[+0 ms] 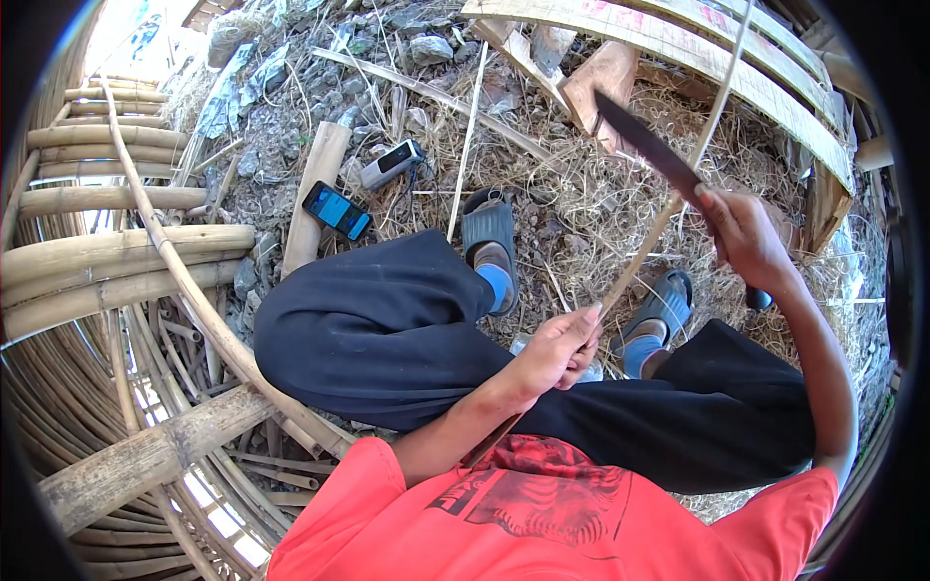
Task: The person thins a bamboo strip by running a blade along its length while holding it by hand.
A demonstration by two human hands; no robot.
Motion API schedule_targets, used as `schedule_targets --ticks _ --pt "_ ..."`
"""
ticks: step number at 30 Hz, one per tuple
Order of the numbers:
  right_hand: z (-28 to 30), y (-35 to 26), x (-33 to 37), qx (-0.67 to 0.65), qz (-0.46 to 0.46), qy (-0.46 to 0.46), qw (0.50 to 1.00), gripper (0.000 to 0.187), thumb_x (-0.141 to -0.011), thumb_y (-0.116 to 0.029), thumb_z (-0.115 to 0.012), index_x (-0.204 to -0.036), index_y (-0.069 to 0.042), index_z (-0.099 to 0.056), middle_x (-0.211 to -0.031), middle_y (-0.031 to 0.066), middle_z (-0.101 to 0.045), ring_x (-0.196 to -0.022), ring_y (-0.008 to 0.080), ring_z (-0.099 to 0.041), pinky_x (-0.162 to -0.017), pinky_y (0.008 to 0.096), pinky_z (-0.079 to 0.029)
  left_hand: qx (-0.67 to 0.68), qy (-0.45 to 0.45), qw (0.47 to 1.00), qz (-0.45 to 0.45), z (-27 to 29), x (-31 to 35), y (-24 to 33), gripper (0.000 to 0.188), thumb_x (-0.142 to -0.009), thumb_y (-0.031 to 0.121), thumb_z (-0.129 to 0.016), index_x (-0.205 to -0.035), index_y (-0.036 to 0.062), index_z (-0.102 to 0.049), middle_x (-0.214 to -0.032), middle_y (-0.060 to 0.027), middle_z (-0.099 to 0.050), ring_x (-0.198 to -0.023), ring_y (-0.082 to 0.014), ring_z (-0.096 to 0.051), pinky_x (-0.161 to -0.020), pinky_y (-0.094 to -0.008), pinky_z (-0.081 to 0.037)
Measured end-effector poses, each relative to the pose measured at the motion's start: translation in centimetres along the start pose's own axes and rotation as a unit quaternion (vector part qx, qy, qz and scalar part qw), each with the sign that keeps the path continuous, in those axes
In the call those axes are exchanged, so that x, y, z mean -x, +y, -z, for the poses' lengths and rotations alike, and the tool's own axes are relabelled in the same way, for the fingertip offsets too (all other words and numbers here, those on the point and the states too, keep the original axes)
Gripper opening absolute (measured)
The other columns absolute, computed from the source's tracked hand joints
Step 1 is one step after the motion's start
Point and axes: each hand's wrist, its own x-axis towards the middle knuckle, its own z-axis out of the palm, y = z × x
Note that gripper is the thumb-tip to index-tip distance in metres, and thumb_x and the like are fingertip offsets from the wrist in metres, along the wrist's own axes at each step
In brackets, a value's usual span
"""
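A long, thin bamboo strip point(639, 254) slants from my lap up to the top right. My left hand point(557, 353) is closed round its lower part, above my thighs. Below that hand, a darker length of it runs down toward my shirt. My right hand point(741, 232) grips a large knife point(651, 148) with a long dark blade that points up and to the left. The blade crosses the strip close to my right thumb, seemingly touching it. The knife's dark handle end shows below my right hand.
Beyond my sandalled feet lie shavings point(572, 218) and stones. A lit phone point(337, 211) rests on a bamboo piece point(315, 184), beside a small grey device point(391, 165). A wooden pallet-like frame point(678, 34) stands at the far right. Bamboo poles point(126, 257) fill the left side.
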Motion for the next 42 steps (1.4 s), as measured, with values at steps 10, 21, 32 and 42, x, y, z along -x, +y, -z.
schedule_targets --ticks 10,21,32,42 --pt "-1.0 0.1 0.4 -0.079 -0.038 0.004 0.996 0.058 -0.104 -0.05 -0.043 -0.075 -0.002 -0.055 -0.056 -0.0009 -0.045 -0.045 0.0086 -0.048 -0.044 0.0275 -0.039 0.005 -0.015 1.0 0.011 -0.9 -1.5 0.2 0.042 -0.105 0.049 -0.04 -0.082 0.0149 -0.042 -0.061 0.0088 -0.031 -0.047 -0.0011 -0.022 -0.04 -0.0193 -0.019" --pt "-2.8 -0.9 1.3 -0.041 -0.001 -0.013 0.999 0.057 -0.105 -0.047 -0.045 -0.076 0.001 -0.057 -0.054 0.002 -0.045 -0.048 0.0113 -0.045 -0.049 0.0342 -0.038 0.012 0.003 1.0 -0.02 -1.6 -2.6 1.5 0.041 -0.105 0.048 -0.041 -0.083 0.014 -0.044 -0.06 0.0087 -0.033 -0.046 -0.0015 -0.025 -0.041 -0.0205 -0.022" --pt "-0.9 2.3 -1.2 -0.078 -0.013 0.091 0.993 0.056 -0.104 -0.049 -0.044 -0.075 -0.003 -0.053 -0.057 -0.0006 -0.045 -0.045 0.0077 -0.047 -0.043 0.0271 -0.037 -0.039 -0.002 0.998 -0.051 0.5 -0.7 -0.2 0.039 -0.107 0.044 -0.037 -0.107 0.0077 -0.05 -0.068 0.0023 -0.045 -0.049 -0.0032 -0.036 -0.046 -0.018 -0.032" --pt "-0.9 2.8 -2.0 -0.092 -0.006 0.079 0.993 0.055 -0.105 -0.047 -0.043 -0.074 -0.004 -0.052 -0.057 -0.0017 -0.045 -0.044 0.0064 -0.046 -0.043 0.0253 -0.036 0.013 -0.048 0.996 0.075 3.1 1.7 -1.8 0.052 -0.106 0.052 -0.03 -0.097 0.0062 -0.052 -0.067 0.0054 -0.039 -0.052 -0.0031 -0.033 -0.047 -0.0186 -0.03"
